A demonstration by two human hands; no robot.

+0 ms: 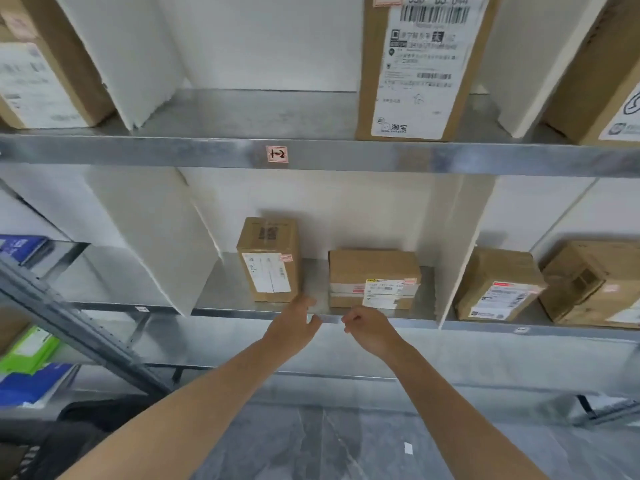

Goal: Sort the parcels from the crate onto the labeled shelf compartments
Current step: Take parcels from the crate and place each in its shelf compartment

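Reaching to the front edge of the lower shelf [221, 292], the left hand [294, 325] and right hand [365, 329] are both empty, fingers loosely relaxed, just before an upright parcel [268, 261] and stacked flat parcels [374, 277] already sitting in its middle compartment; the crate is unseen, so what remains cannot be judged.

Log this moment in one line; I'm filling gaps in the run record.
left hand, right hand: at shelf edge, no parcel held | compartment: upright parcel, flat parcel shelved

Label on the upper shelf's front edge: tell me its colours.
The label is pinkish white, red-bordered, with dark handwriting; head view.
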